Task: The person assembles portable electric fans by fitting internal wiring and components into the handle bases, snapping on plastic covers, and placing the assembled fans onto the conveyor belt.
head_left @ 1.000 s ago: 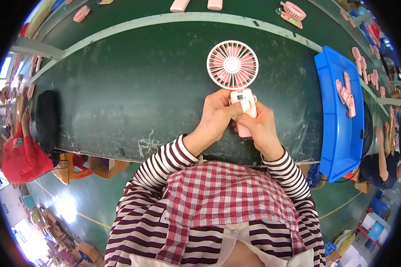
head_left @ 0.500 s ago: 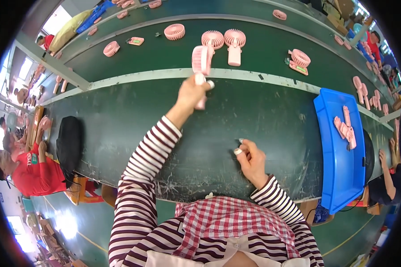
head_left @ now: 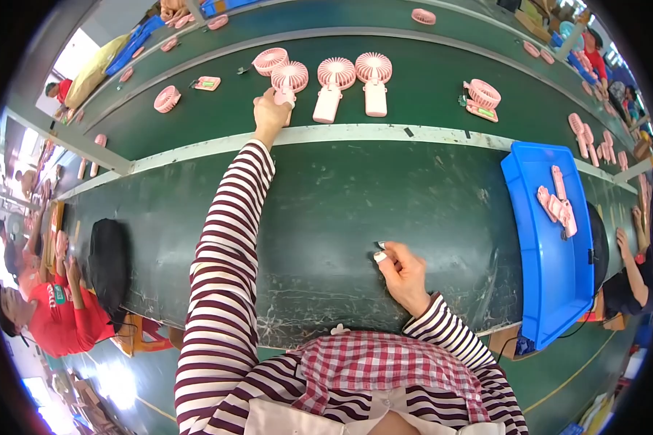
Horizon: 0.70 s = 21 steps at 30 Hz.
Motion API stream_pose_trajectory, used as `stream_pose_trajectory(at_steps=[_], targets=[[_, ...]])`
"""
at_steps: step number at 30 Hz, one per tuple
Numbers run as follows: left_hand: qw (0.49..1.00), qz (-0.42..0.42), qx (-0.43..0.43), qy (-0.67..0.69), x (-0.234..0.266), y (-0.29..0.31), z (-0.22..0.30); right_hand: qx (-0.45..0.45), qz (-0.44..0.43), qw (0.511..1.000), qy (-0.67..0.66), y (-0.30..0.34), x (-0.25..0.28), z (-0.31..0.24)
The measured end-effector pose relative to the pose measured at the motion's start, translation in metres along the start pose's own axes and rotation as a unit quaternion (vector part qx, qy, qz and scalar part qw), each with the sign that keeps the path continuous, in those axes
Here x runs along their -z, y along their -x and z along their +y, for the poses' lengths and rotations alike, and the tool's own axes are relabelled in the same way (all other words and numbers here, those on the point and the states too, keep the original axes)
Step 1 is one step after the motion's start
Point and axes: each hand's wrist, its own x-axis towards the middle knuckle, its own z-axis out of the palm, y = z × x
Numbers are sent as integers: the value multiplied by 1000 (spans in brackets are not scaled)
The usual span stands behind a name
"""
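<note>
My left hand (head_left: pixel 271 114) reaches over the pale rail to the far belt. Its fingers are closed round the handle of a pink handheld fan (head_left: pixel 289 75), whose round grille points away from me. Beside it on the right lie two more pink handheld fans, one fan (head_left: pixel 335 73) nearer and another fan (head_left: pixel 374 69) farther right. A round pink fan head (head_left: pixel 270 61) lies just behind the held fan. My right hand (head_left: pixel 405 275) rests on the dark green worktop, fingers loosely curled, thumb and forefinger tips a little apart, with white covers on the tips. Nothing shows between them.
A blue tray (head_left: pixel 516 217) at the right holds pink handle parts (head_left: pixel 556 206). Fan parts (head_left: pixel 482 100) lie on the belt at right, with another fan head (head_left: pixel 167 99) at left. A black bag-like thing (head_left: pixel 110 250) stands at left near a person in red (head_left: pixel 69 315).
My left hand has carried the fan left and away from me, onto the far belt beside the other fans. My right hand has hardly moved.
</note>
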Motion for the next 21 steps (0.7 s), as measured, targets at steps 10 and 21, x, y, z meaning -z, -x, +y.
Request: stream_pose_trajectory(at_steps=[10, 21], targets=[[965, 56, -177, 187, -12, 100, 65, 20, -1, 1000, -19, -4, 11, 7], [981, -2, -110, 157, 10, 172, 88, -28, 311, 841, 442, -19, 267, 0]])
